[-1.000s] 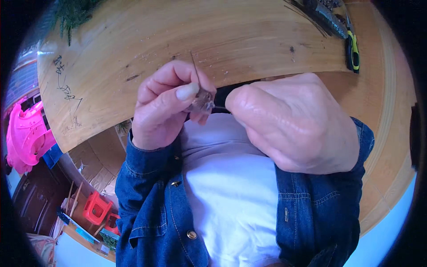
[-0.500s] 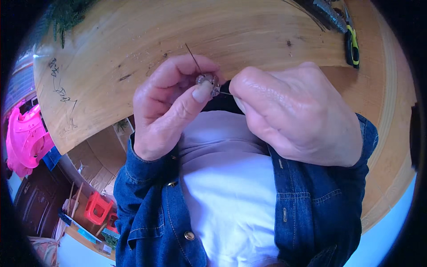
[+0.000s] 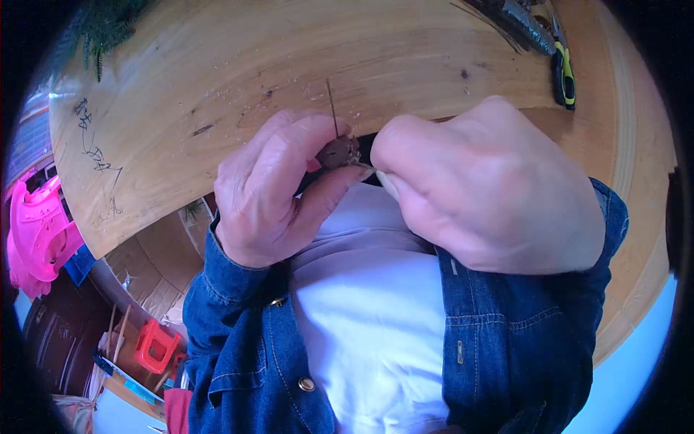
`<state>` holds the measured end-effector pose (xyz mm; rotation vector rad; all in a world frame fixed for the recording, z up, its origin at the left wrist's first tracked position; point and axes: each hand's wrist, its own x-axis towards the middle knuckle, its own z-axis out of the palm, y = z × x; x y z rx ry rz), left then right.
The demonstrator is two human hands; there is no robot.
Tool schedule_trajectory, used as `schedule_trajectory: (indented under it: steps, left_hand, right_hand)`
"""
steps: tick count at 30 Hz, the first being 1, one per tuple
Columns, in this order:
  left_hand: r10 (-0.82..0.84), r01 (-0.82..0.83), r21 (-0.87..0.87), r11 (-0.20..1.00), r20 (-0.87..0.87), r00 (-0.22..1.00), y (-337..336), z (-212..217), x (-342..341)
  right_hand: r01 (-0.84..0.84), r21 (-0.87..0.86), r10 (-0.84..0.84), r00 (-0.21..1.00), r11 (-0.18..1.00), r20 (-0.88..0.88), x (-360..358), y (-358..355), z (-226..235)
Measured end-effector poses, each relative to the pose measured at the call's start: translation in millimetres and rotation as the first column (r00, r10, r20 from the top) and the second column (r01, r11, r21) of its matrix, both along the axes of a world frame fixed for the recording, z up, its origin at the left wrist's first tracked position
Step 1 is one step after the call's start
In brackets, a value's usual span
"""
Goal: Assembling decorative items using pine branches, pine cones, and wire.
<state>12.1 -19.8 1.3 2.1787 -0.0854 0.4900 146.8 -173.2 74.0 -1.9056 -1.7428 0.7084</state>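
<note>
Left hand (image 3: 271,192): pinching a small brown piece (image 3: 335,152), wire (image 3: 331,105) poking up!
Right hand (image 3: 491,188): clenched on a thin strand (image 3: 368,168) alongside.

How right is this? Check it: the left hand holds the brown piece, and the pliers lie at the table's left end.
The side is wrong: the head view shows the pliers at the table's right end. The left hand does hold the brown piece.
</note>
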Motion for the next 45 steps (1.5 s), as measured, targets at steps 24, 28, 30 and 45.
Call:
schedule_trajectory:
  steps: [24,28,30,45]
  left_hand:
    - [0.118,-0.120,0.084,0.989,0.037,0.992,0,2,-14]
    - [0.124,-0.127,0.114,0.985,0.035,0.992,2,5,-17]
    - [0.106,-0.113,0.097,0.989,0.073,0.992,4,2,-18]
    - [0.043,-0.130,-0.871,0.473,-0.124,0.991,-7,10,-30]
  right_hand:
    - [0.605,0.227,-0.307,0.648,0.763,-0.697,-33,37,-63]
    - [0.627,0.242,-0.334,0.656,0.741,-0.677,-36,40,-60]
    - [0.635,0.245,-0.324,0.642,0.733,-0.695,-39,40,-59]
    - [0.669,0.306,-0.315,0.640,0.677,-0.701,-57,35,-42]
